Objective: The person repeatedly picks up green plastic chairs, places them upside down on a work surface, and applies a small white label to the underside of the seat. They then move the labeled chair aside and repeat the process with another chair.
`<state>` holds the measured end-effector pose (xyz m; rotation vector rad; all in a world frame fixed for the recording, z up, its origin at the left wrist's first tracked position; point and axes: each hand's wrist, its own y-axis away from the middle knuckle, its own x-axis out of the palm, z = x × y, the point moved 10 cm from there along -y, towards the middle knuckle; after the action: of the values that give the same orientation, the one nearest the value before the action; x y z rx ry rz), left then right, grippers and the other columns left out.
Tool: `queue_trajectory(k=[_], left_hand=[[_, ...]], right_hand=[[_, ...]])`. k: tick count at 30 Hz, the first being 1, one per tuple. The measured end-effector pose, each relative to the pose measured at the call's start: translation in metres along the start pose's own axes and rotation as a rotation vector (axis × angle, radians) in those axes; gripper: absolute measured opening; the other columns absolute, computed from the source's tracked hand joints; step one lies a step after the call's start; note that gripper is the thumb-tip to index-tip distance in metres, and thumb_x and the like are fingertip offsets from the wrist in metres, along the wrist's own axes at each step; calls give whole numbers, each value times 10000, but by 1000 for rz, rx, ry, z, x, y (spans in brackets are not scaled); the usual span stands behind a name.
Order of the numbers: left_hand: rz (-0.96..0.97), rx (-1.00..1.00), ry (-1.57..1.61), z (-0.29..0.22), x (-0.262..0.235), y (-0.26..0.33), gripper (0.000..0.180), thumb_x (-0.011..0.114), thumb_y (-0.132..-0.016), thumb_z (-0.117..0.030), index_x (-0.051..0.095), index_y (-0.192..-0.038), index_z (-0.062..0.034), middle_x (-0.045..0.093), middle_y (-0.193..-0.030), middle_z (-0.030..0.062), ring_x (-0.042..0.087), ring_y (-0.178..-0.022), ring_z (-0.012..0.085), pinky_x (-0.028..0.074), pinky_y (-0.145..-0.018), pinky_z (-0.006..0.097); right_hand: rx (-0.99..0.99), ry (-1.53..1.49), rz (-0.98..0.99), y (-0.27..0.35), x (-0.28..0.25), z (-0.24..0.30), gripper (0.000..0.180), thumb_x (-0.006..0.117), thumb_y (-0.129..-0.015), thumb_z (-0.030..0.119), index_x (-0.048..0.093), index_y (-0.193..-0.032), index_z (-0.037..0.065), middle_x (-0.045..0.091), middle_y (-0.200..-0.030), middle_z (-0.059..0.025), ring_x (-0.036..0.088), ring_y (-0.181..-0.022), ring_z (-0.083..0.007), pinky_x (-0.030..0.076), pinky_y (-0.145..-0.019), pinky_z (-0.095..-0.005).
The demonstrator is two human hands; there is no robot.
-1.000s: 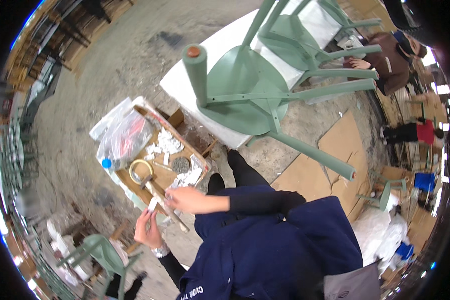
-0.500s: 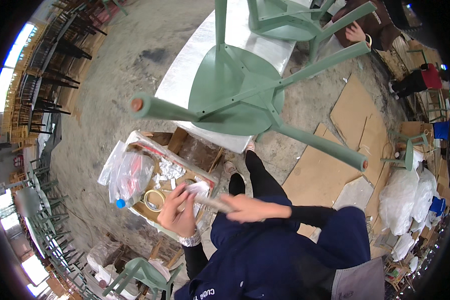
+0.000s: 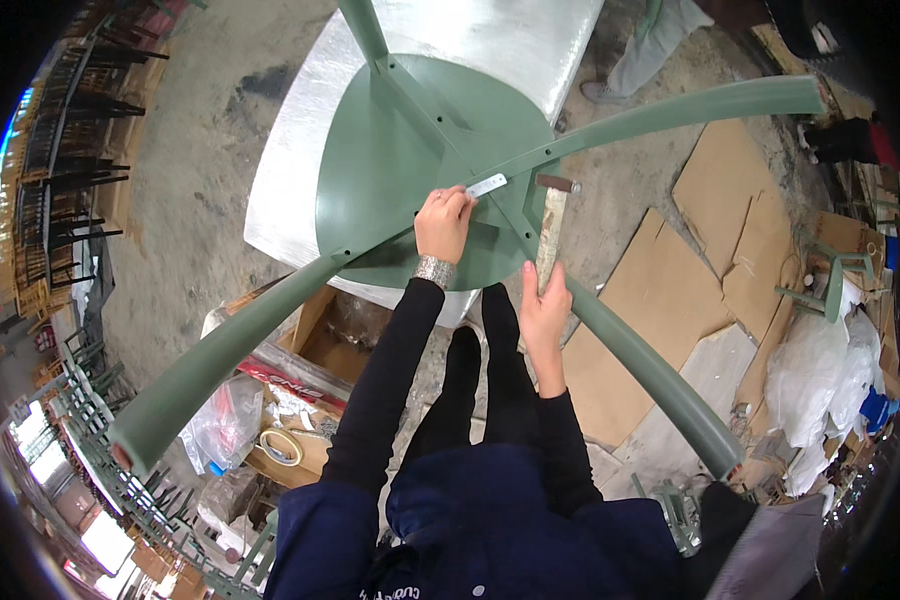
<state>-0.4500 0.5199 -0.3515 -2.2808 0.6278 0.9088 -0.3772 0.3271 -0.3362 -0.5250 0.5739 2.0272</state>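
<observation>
An upside-down green chair (image 3: 370,160) lies with its seat on a pale, plastic-wrapped work surface (image 3: 285,190), its legs splayed up and outward. My left hand (image 3: 443,228) is closed on a small white label strip (image 3: 487,186), holding it at the cross brace under the seat. One end of the strip is hidden by my fingers. In my right hand (image 3: 546,312) is a hammer (image 3: 550,232), gripped low on its worn, pale handle. The hammer head stands above the seat's edge, just right of the strip and apart from it.
Below left, a box (image 3: 300,455) holds a tape roll (image 3: 281,447) and clear plastic bags (image 3: 220,425). Cardboard sheets (image 3: 650,320) cover the floor at right. A person's leg (image 3: 655,50) shows beyond the work surface. Stacked chairs (image 3: 80,150) line the left side.
Both hands have moved from over the box up to the chair, bringing the white strip and the hammer. The view has shifted; the second green chair has left it.
</observation>
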Motion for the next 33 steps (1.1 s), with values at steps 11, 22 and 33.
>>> queue_trajectory(k=[11, 22, 33], left_hand=[[-71, 12, -34, 4, 19, -10, 130, 744, -691, -131, 626, -727, -88, 692, -885, 12, 634, -824, 223, 522, -645, 317], [-31, -2, -37, 9, 23, -9, 128, 720, -701, -140, 601, -689, -94, 689, -864, 1, 634, -817, 209, 517, -633, 319], [-37, -12, 3, 13, 21, -8, 132, 739, -694, -140, 621, -740, -100, 687, -851, 11, 636, -834, 207, 519, -614, 323]], right_hand=[[-99, 365, -28, -28, 28, -20, 292, 552, -899, 338, 470, -846, 63, 561, -533, -161, 571, -504, -382, 412, -457, -465], [-79, 371, 137, -35, 41, -9, 281, 529, -922, 310, 490, -944, 33, 579, -601, -205, 588, -588, -400, 427, -497, -448], [-88, 244, -36, -28, 32, -16, 308, 508, -931, 310, 470, -953, 5, 556, -570, -199, 560, -559, -427, 408, -513, -495]])
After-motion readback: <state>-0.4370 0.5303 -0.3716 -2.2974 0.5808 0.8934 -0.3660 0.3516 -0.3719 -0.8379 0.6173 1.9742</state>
